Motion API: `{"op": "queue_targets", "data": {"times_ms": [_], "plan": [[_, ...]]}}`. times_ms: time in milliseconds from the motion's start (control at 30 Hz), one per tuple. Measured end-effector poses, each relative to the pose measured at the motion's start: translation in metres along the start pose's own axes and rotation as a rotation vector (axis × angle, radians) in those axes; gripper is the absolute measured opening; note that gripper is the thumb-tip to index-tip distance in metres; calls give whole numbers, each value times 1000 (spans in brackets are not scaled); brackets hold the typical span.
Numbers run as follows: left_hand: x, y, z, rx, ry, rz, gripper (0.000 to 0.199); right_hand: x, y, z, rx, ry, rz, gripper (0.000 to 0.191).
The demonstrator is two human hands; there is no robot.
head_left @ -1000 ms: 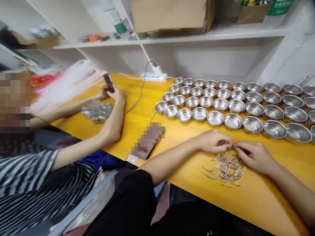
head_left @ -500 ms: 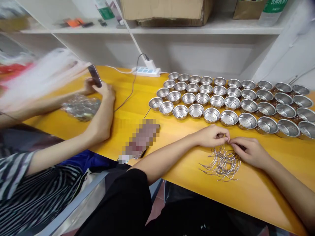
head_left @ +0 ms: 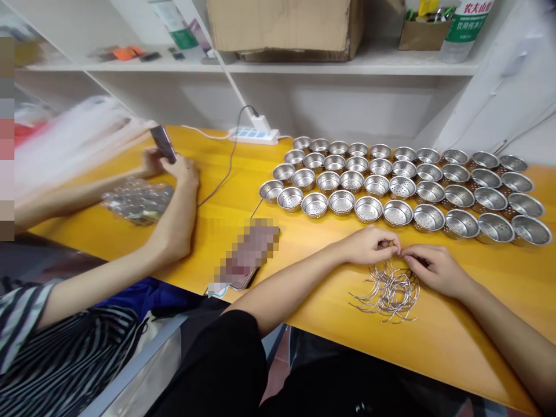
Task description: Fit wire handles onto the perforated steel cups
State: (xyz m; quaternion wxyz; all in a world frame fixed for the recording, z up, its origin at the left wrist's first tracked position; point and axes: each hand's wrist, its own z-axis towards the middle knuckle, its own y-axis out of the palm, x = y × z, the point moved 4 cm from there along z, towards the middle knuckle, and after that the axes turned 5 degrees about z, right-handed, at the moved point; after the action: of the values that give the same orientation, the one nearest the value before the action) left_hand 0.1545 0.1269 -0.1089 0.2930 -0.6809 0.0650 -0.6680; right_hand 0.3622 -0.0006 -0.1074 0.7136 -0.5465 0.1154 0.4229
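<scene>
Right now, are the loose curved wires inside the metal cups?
No, the curved wires lie in a pile on the yellow tabletop, in front of the metal cups.

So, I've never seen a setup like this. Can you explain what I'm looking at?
There's no machine here, just a person's bare hands. The camera sits on that person's head, looking forward and down.

The left hand and right hand bring their fingertips together above a pile of curved metal wires. If they hold something there, it's too small to make out.

On the yellow table, beyond the hands, stand four rows of perforated metal cups. A smartphone lies near the left forearm, and a power strip sits at the back.

The person in a striped top on the left is someone else, holding up a second smartphone.
</scene>
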Motion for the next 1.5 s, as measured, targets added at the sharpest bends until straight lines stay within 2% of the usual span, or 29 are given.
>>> {"op": "queue_targets", "data": {"times_ms": [567, 967, 1200, 1500], "plan": [[3, -1, 1, 8, 44, 36, 24, -4, -5, 3, -18, 33, 18, 29], [5, -2, 2, 11, 21, 32, 21, -9, -9, 7, -4, 40, 50, 30], [3, -2, 3, -9, -38, 45, 20, -7, -9, 7, -3, 55, 56, 29], [5, -1, 3, 29, 28, 39, 21, -7, -8, 6, -8, 66, 42, 30]]}}
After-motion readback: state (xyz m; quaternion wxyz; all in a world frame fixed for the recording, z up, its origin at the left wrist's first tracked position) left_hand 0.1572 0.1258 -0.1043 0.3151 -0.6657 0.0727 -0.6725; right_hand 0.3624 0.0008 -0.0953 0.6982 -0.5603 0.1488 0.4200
